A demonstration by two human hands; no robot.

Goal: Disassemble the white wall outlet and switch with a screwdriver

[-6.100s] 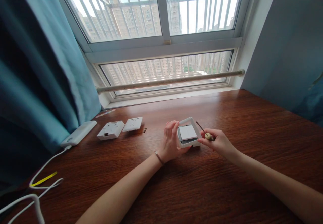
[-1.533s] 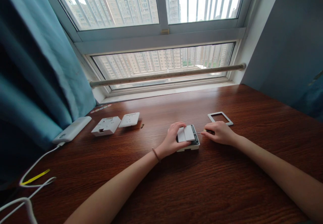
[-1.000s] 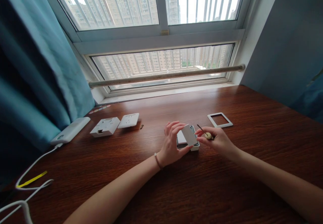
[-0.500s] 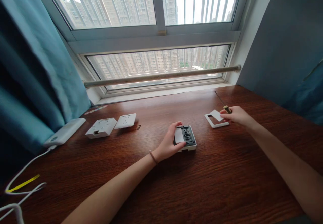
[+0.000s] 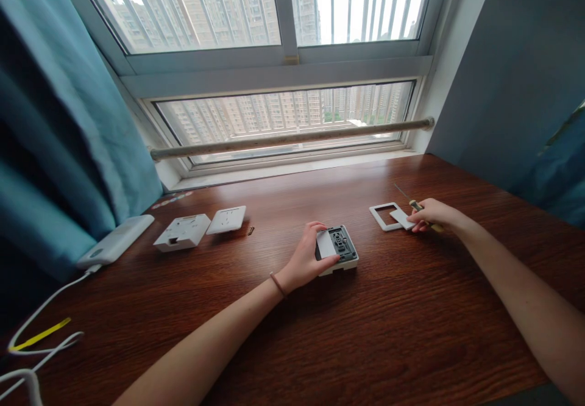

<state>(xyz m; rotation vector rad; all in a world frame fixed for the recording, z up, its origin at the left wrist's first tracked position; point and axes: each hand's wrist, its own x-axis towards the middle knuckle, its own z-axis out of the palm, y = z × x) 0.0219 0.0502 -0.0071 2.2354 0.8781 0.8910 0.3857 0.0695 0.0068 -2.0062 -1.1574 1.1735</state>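
So, plate is clear of the switch; was over it a second ago.
Right hand pinches it at the frame, screwdriver also in grip; left hand clamps the switch on the table.

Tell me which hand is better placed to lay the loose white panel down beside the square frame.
Probably the right hand: it holds the white panel close by the square frame, while the left hand grips the open box, away from both.
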